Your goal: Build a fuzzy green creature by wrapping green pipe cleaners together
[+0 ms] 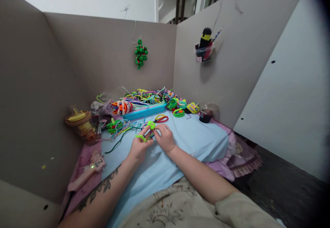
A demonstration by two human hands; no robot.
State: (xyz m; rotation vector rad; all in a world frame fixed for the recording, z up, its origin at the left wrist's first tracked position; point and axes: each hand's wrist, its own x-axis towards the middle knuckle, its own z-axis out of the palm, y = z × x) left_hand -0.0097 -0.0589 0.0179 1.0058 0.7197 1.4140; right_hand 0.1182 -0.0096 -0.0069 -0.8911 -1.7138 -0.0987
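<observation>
My left hand (141, 143) is closed on a small bright green pipe-cleaner piece (151, 125), which it holds up over the blue cloth. A loose length of the same green pipe cleaner (140, 137) curls across the left fingers. On the other side, the thumb and fingers of my right hand (164, 137) pinch the piece's edge. Just beyond the hands lie red- and yellow-handled scissors (161, 118). A dark green pipe cleaner (121, 140) trails over the cloth to the left, near a green pipe-cleaner figure (114, 126).
A blue tray (145, 111) of pipe cleaners stands at the back, with woven pieces (178, 112) to its right. A lidded cup (84, 125) and a pink glue gun (89, 173) are on the left; a dark cup (205, 115) is on the right. Grey panels (116, 49) enclose the table.
</observation>
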